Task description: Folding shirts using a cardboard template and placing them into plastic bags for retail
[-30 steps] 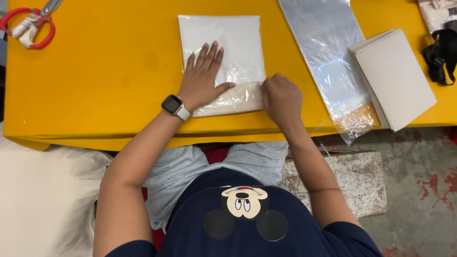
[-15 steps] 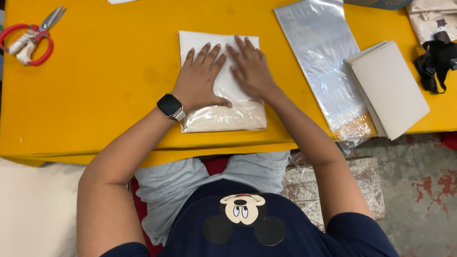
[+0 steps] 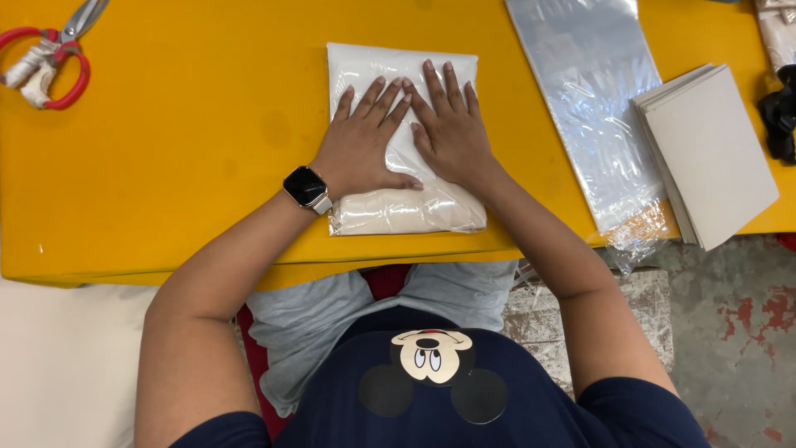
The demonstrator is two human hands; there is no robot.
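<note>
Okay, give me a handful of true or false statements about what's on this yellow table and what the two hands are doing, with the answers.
1. Both hands lie flat on the bagged cream fabric. True: left hand and right hand press it.
2. The scissors have blue handles. False: red.
3. The clear plastic bags lie right of the fabric. True.
4. The grey boards sit on the fabric. False: they are apart, at the table's right edge.

White bagged packet [image 3: 404, 211] mid-table; clear bags [image 3: 593, 108] right
</note>
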